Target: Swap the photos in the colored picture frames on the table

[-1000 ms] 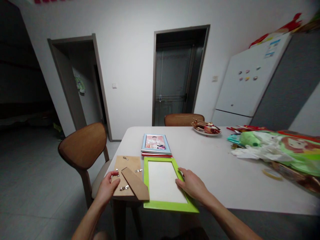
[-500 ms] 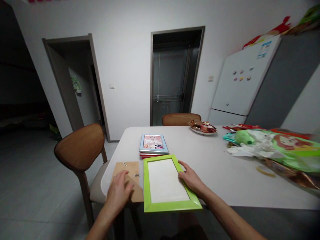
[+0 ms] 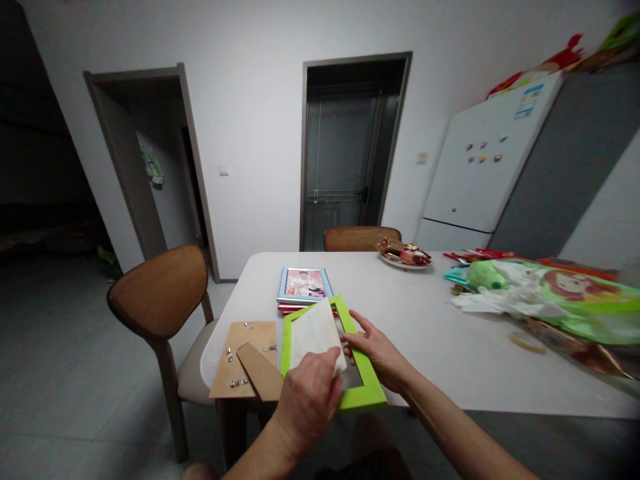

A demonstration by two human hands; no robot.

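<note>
My right hand (image 3: 373, 347) grips the right side of a lime-green picture frame (image 3: 367, 377), which is tilted over the table's front edge. In my left hand (image 3: 313, 393), closed with thumb and fingers together, is the lower edge of a white sheet (image 3: 315, 333). The sheet sits askew across the frame's opening, leaving a gap along the right side. To the left lies a brown backing board (image 3: 250, 337) with metal clips and a slanted stand leg (image 3: 260, 370). Part of the frame's lower left is hidden by my left hand.
Behind the green frame, a blue photo frame (image 3: 285, 287) rests on red ones. A plate of wrapped items (image 3: 405, 257) stands at the back. Green and white bags (image 3: 530, 287) cover the table's right side. Wooden chairs (image 3: 160, 293) stand left and behind.
My left hand has moved right from the backing board and taken hold of the white sheet. The sheet has turned out of line with the frame. More of the board now shows.
</note>
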